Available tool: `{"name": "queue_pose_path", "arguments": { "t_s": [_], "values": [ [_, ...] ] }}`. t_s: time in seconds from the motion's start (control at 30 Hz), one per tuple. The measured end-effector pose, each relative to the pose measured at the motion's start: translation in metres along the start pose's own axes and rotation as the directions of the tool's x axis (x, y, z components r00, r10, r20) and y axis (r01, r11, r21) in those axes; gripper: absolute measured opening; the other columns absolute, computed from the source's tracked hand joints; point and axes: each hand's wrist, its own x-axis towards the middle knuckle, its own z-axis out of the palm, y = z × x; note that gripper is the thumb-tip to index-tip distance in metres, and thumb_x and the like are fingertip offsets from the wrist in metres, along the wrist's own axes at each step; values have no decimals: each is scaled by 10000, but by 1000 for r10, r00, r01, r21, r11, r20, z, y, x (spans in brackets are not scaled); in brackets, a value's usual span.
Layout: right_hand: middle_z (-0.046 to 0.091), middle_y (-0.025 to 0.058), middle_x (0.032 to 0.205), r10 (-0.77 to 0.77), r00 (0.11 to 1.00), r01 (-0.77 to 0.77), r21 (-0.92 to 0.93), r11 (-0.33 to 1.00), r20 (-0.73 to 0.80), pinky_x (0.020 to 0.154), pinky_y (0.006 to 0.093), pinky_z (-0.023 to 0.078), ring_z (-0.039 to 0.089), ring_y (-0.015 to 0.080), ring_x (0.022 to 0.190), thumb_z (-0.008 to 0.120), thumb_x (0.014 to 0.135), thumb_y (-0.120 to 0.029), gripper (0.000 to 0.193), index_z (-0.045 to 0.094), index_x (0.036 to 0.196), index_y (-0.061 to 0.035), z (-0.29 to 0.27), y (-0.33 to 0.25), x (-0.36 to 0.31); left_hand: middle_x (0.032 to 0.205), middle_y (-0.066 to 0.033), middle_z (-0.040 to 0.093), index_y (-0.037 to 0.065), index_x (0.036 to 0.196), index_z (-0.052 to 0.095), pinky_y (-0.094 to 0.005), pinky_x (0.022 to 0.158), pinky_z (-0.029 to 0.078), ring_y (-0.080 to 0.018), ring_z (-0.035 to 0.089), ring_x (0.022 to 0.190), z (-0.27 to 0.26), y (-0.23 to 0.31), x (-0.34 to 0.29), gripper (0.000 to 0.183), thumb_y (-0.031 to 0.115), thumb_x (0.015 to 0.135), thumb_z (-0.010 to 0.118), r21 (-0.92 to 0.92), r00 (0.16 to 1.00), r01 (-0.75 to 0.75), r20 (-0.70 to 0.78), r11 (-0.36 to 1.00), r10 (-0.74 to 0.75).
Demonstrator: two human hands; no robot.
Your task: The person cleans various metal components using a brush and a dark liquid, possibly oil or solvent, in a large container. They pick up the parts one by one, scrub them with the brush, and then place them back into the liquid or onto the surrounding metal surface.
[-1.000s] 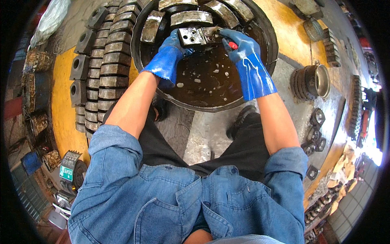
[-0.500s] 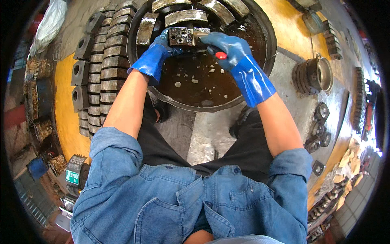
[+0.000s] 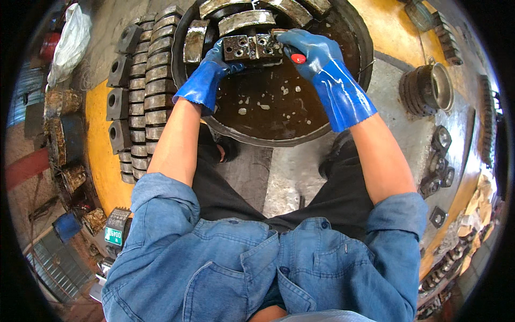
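Note:
Both my hands wear blue rubber gloves above a wide round basin [image 3: 289, 143] of murky brown liquid. My left hand [image 3: 215, 60] grips the left end of a dark, wet metal block [image 3: 248, 52] with several round holes. Closed at the block's right end, my right hand [image 3: 314, 52] holds a red-ended hand tool [image 3: 298, 58]. The fingers cover most of that tool, so its exact kind is unclear. Behind the block, curved metal segments [image 3: 247, 22] rest in the far part of the basin.
Left of the basin stand stacked curved metal segments [image 3: 160, 86] and a row of grey blocks with holes [image 3: 117, 104]. To the right are a stack of metal rings [image 3: 424, 88] and several small dark square parts [image 3: 441, 139]. A plastic bag [image 3: 70, 43] lies far left.
My right hand and the tool have slid right along the block, uncovering the holes at its right half. My left hand keeps its grip. The whole view has shifted slightly.

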Motion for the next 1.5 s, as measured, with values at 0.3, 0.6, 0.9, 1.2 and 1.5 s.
{"name": "queue_pose_path", "arguments": {
  "t_s": [0.3, 0.6, 0.9, 1.2, 1.5],
  "values": [
    [773, 117, 1121, 24, 989, -45, 142, 989, 146, 883, 415, 622, 753, 345, 1013, 760, 855, -42, 347, 762, 1183, -156, -2, -40, -5, 1342, -124, 698, 74, 1486, 467, -382, 1043, 558, -238, 676, 1205, 8, -10, 10, 1004, 345, 670, 986, -33, 1000, -23, 20, 999, 24],
    [773, 128, 1124, 40, 992, -44, 31, 999, 118, 867, 377, 616, 765, 304, 979, 756, 908, -84, 290, 767, 1191, -147, 9, -35, -3, 1341, -121, 698, 73, 1488, 465, -377, 1043, 557, -222, 675, 1200, 19, -18, 28, 994, 326, 679, 982, -92, 998, -56, 27, 994, 59],
    [741, 99, 1238, -16, 997, 26, 140, 990, -69, 932, 415, 601, 725, 347, 1086, 744, 877, -26, 347, 741, 1199, -155, 19, -14, 27, 1341, -118, 698, 71, 1491, 462, -372, 1044, 557, -206, 674, 1195, 21, -18, 33, 983, 307, 688, 979, -123, 996, -75, 29, 990, 79],
    [694, 55, 1338, -148, 820, 164, 22, 986, 553, 974, 434, 582, 680, 331, 1183, 777, 700, -2, 452, 735, 1125, -153, -1, -53, 19, 1344, -112, 696, 76, 1496, 458, -373, 1045, 556, -201, 673, 1196, 22, -22, 28, 979, 287, 693, 976, -129, 998, -59, 22, 990, 62],
    [739, 148, 1216, -76, 979, -66, 642, 763, 190, 980, 377, 588, 712, 290, 1176, 759, 858, 37, 214, 770, 1035, -83, 0, -22, 33, 1351, -101, 688, 93, 1504, 458, -385, 1037, 559, -229, 675, 1198, 25, -8, 33, 994, 277, 678, 979, -69, 996, -76, 34, 995, 79]
  ]
}}
